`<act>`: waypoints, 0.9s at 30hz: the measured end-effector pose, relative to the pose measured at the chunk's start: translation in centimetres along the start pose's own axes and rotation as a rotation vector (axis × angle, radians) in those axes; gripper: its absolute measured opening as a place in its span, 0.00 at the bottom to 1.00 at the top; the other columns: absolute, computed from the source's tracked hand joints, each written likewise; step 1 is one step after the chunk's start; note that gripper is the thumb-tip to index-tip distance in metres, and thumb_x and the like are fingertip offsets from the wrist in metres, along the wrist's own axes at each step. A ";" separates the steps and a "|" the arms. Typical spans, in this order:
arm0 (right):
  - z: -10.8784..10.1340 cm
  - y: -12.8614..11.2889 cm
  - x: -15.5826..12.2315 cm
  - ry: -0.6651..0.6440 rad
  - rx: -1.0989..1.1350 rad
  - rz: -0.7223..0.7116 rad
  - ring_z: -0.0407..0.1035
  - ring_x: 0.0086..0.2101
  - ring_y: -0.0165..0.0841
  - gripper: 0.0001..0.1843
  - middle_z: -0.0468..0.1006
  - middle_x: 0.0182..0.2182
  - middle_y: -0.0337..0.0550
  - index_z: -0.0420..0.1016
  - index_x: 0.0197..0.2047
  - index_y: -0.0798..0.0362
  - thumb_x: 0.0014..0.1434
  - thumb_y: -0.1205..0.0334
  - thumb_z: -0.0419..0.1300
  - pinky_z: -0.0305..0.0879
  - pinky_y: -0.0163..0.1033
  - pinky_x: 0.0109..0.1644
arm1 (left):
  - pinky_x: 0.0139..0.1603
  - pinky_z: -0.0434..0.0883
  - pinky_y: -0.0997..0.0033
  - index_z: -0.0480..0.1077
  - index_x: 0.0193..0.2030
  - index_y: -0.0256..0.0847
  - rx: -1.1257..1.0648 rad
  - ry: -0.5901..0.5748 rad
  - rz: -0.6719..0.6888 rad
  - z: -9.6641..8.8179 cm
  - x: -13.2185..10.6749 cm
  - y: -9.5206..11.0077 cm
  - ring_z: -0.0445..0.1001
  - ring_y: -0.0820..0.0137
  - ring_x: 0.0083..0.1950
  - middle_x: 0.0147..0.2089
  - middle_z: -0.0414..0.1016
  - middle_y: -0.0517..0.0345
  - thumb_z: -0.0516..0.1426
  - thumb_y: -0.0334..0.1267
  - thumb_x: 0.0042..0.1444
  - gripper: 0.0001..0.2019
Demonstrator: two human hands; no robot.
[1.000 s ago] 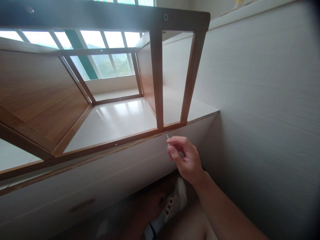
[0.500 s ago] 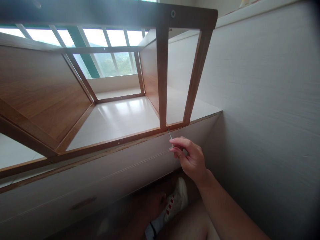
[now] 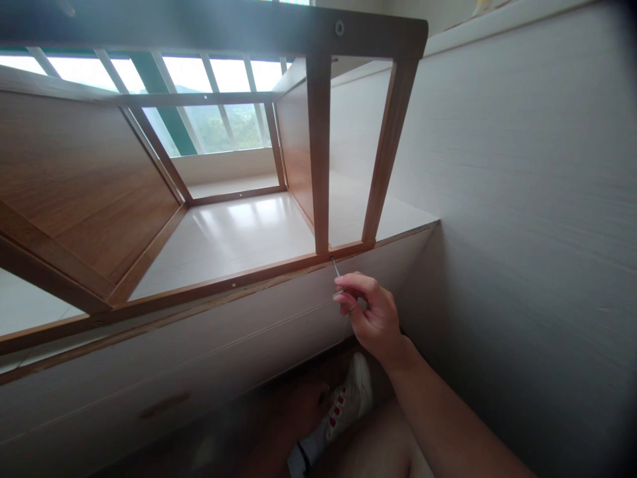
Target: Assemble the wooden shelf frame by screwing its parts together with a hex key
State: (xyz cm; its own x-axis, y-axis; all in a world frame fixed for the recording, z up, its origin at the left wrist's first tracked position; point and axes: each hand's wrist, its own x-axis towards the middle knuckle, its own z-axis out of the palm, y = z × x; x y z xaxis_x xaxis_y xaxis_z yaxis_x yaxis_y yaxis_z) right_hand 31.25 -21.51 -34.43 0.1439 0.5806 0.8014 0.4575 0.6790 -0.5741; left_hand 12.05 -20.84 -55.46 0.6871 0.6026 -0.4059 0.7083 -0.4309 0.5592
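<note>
My right hand pinches a thin metal hex key between thumb and fingers. Its long end reaches up into the front face of the bottom rail of a brown wooden frame, just below an upright post. A short bent end shows at my fingertips. What looks like my left hand is low in the shadow by a shoe; its fingers cannot be made out.
The frame, with wood side panels, stands on a white surface. Below is a pale front board. A pale wall rises at right. A barred window is behind. A white shoe with red laces is below.
The view has shifted slightly, so everything sits a little further left. My right hand keeps its pinch on the hex key, whose tip stays at the same spot on the rail.
</note>
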 end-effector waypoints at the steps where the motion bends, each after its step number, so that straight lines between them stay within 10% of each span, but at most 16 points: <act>1: 0.1 0.1 0.0 0.006 0.004 -0.008 0.70 0.30 0.27 0.16 0.75 0.35 0.36 0.73 0.54 0.45 0.65 0.69 0.63 0.68 0.34 0.36 | 0.36 0.57 0.67 0.74 0.39 0.41 0.000 0.000 0.001 0.0 0.0 0.0 0.73 0.64 0.40 0.40 0.78 0.53 0.54 0.35 0.65 0.07; 27: 1.5 0.4 -0.3 0.147 0.002 -0.085 0.66 0.27 0.26 0.17 0.73 0.32 0.36 0.73 0.53 0.47 0.63 0.74 0.63 0.65 0.35 0.32 | 0.34 0.55 0.66 0.74 0.37 0.41 -0.024 0.022 0.035 0.5 0.3 -0.6 0.73 0.63 0.39 0.38 0.78 0.52 0.54 0.36 0.63 0.08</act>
State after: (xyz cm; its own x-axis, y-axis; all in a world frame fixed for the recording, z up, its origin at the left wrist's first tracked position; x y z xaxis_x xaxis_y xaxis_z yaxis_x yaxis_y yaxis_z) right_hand 30.11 -20.73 -35.15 0.2314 0.4493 0.8629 0.4714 0.7241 -0.5034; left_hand 11.94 -20.72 -56.29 0.7076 0.6024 -0.3695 0.6794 -0.4361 0.5901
